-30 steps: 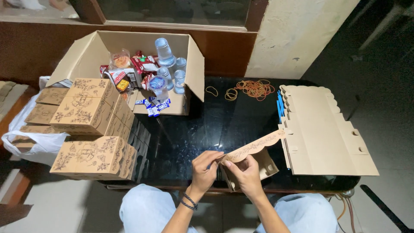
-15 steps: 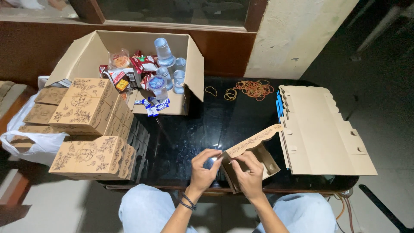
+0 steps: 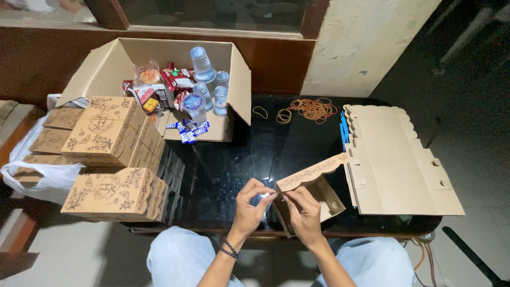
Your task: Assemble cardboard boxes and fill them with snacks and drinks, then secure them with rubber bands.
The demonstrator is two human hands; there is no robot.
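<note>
White plastic bag [image 3: 32, 178]: hung off the left edge of the surface [image 3: 265, 154], beside the stacks.

Folded printed cardboard boxes [image 3: 114, 159]: stacked in piles at the left end of the surface, brown with floral print.

Open carton [image 3: 106, 69]: stood at the far left corner, flaps spread; held snack packets [image 3: 154, 90] and clear water cups [image 3: 204, 79]. Small blue-and-white sachets [image 3: 188, 132] lay at its near edge.

Left hand [image 3: 249, 204]: at the near edge, fingers curled, thumb and fingertips pinched on the left corner of the half-folded box [image 3: 313, 194]; dark bands on the wrist.

Half-folded box: brown card with a scalloped printed flap, sat at the near edge, right of centre, just touching the flat stack.

Right hand [image 3: 305, 212]: just beside the left, fingers bent and closed on the same box's front wall.

Rubber bands [image 3: 311, 110]: loose heap near the far edge.

Stack of flat box blanks [image 3: 398, 170]: lay at the right end, scalloped edges toward the far side.
</note>
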